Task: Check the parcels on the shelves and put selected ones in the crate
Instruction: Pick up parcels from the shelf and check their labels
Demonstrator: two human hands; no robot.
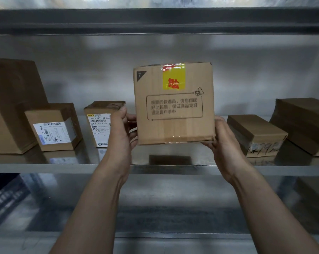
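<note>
A square cardboard parcel [175,110] with a yellow and red sticker and printed black text hangs just above the metal shelf [45,168], its printed face turned toward me. My left hand [122,129] grips its left side, thumb in front and fingers behind. Under the lower right corner, my right hand [222,138] supports it. A dark crate [2,197] is partly visible at the lower left, below the shelf.
Left on the shelf stand a large brown box [10,107] and two small labelled parcels [54,127] [100,123]. At the right lie a flat taped box [256,134] and a bigger brown box [303,123]. A lower shelf [173,213] runs beneath.
</note>
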